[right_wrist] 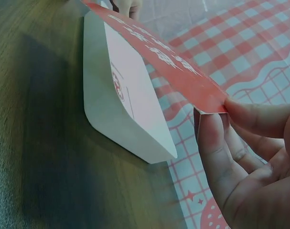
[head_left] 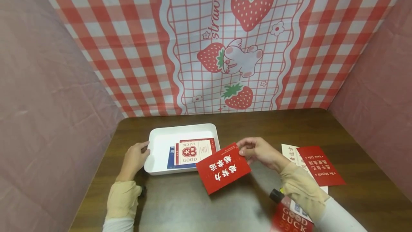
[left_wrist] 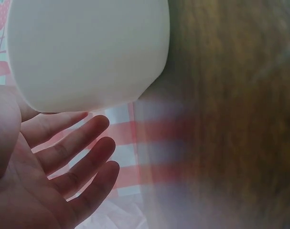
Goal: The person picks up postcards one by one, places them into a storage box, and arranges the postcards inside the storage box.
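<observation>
Pinching the red card [head_left: 222, 168] at one corner, my right grip [head_left: 260, 152] holds it above the worktop [head_left: 180, 207], by the near right corner of the white tray [head_left: 158, 149]. My left grip [head_left: 132, 158], fingers loosely extended, touches the tray's left side. Inside, a cream card [head_left: 202, 149] overlaps a blue one [head_left: 171, 159].

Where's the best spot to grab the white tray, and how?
Probably pinch the white tray by its left rim, coming from the left: that edge is raised, and the cards inside lie toward the other end.
</observation>
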Available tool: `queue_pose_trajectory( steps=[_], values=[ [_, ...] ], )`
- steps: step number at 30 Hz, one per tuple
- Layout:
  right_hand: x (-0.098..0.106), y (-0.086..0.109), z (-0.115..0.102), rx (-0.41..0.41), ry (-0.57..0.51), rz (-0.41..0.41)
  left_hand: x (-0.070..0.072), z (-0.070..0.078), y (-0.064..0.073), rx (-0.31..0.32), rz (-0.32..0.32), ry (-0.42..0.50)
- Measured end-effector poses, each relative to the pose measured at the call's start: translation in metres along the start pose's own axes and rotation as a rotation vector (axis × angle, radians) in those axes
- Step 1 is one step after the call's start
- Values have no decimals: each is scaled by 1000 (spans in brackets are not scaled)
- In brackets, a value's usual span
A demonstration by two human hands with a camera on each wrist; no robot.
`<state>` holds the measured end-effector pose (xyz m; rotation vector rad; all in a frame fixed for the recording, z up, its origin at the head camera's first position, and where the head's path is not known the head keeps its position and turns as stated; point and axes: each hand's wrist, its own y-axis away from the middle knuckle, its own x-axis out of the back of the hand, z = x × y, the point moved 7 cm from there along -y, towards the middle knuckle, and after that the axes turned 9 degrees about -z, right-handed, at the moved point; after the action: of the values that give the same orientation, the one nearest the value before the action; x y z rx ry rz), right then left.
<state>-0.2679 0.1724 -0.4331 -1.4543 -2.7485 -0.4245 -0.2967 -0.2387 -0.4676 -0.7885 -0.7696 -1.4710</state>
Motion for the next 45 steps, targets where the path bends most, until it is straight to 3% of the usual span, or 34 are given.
queue_pose_trajectory(
  steps=[10,17,29,37,45],
  values=[
    [2,-11,-6,42,-97,75,-1,-5,2,20,-4,12],
    [4,-20,-9,30,-153,159,1,-3,0,20,-19,16],
    [1,-42,-9,53,-235,189,2,-3,-1,17,-22,9],
    [-4,-53,-2,-8,-218,252,1,-2,-1,32,-34,8],
    [-17,-64,2,-42,-171,260,0,-1,0,39,-35,0]
  ],
)
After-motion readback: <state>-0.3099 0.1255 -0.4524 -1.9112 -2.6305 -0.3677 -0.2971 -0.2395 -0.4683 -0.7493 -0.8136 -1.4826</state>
